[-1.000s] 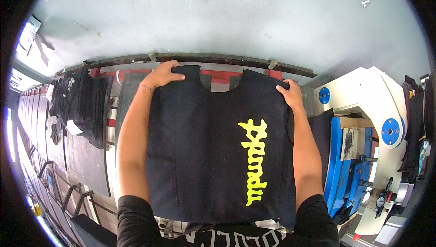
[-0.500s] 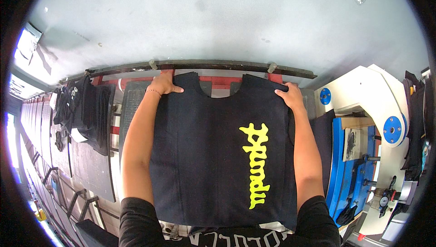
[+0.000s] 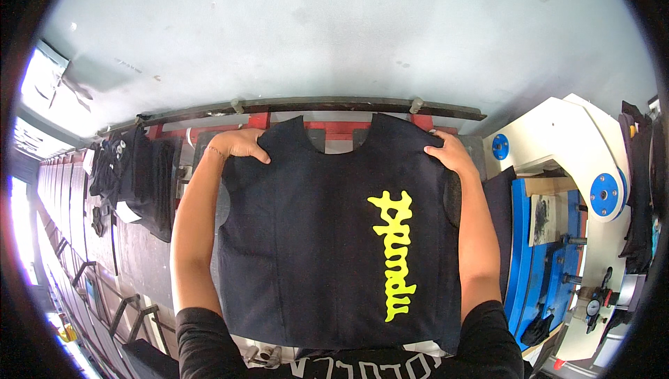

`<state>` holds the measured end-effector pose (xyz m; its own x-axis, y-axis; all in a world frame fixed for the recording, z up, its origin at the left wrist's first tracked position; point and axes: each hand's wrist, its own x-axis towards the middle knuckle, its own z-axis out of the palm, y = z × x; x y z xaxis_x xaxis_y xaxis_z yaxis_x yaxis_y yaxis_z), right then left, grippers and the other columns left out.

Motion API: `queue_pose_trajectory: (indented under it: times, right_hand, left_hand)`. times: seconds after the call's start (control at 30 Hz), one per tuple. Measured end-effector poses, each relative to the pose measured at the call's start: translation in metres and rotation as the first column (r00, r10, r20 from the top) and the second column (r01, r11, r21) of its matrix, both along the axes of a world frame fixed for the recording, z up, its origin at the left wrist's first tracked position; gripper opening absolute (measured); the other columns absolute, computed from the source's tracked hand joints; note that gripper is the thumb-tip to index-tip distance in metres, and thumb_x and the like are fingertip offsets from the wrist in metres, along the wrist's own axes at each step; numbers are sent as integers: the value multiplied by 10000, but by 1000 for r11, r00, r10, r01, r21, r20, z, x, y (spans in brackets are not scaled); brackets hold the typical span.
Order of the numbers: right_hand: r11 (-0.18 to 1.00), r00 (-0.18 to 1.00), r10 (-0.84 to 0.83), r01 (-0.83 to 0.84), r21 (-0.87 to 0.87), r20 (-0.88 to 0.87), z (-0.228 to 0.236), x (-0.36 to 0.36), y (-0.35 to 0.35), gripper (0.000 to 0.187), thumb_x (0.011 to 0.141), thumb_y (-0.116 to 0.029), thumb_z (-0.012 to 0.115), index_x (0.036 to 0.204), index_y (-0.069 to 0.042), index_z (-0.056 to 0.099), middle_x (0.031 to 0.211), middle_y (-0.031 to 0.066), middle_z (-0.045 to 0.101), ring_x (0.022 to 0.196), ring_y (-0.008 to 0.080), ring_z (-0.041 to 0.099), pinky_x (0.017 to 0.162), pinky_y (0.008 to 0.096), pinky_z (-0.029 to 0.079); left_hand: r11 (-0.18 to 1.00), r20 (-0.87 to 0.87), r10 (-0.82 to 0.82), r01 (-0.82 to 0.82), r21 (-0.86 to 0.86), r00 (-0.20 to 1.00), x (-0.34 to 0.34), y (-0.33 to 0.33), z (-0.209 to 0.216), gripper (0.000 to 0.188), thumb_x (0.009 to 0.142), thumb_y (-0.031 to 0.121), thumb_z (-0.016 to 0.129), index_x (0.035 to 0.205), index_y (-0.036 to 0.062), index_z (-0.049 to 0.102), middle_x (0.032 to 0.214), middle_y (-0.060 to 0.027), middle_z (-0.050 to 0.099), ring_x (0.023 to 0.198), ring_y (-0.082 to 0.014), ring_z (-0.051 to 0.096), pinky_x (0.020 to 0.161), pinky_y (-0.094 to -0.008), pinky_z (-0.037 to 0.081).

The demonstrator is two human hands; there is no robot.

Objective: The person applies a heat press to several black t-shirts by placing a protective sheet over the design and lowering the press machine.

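A black shirt panel [image 3: 313, 240] lies spread in front of me, its curved neckline facing away. Bright yellow-green lettering [image 3: 391, 257] runs down its right half. At the far left shoulder corner, my left hand [image 3: 240, 145] pinches the cloth with the thumb on top and the fingers mostly hidden beneath the edge. My right hand [image 3: 453, 152] grips the opposite shoulder corner in the same way. Under the panel, a dark board [image 3: 223, 205] shows beside the left armhole.
Behind the panel run a red frame [image 3: 324, 127] and a dark rail [image 3: 334, 104] along a grey wall [image 3: 334, 31]. Piled black cloth [image 3: 150, 184] lies on a bench at left. A white and blue press machine [image 3: 550, 149] with a gauge stands close on the right.
My left hand has moved left and slightly nearer, drawing the panel's left shoulder outward. My right hand has shifted a little to the right. The armhole edges now show more on both sides.
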<state>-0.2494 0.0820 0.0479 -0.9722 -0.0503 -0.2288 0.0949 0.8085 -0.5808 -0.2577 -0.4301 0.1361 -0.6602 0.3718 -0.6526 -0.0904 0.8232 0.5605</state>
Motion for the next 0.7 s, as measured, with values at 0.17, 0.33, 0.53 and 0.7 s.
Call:
queue_pose_trajectory:
  times: [0.17,0.33,0.53,0.7]
  right_hand:
    - [995,996,-8,-1,-96,-89,-1,12,8,665,749,-283,756,1307,14,548,1302,247,570,1237,356,536,1044,400,402]
    - [927,998,-61,47,-372,-26,11,27,14,518,765,-250,762,1150,65,615,1090,235,673,1050,353,640,919,392,463]
    - [967,964,-195,158,-201,-183,-46,19,14,459,795,-302,739,1026,81,631,990,259,685,955,409,649,844,420,472]
    - [945,904,-313,266,-190,-292,-63,22,16,371,836,-273,702,1016,45,640,965,248,677,935,394,648,797,425,474]
  left_hand:
    - [917,-380,-398,377,-132,835,62,28,13,588,733,221,700,1257,-1,553,1124,-229,655,1080,-361,615,951,-426,464]
    - [872,-405,-456,306,-383,792,109,40,41,422,771,178,675,1168,64,586,952,-221,665,953,-412,628,827,-520,494]
    - [750,-948,-107,-602,-274,299,45,-26,-28,406,842,177,645,1204,17,557,1228,-204,567,1156,-372,531,927,-502,442]
    - [990,-833,-77,-60,-131,548,137,72,-66,589,861,344,636,1341,37,487,1428,-228,430,1341,-425,377,1079,-560,316]
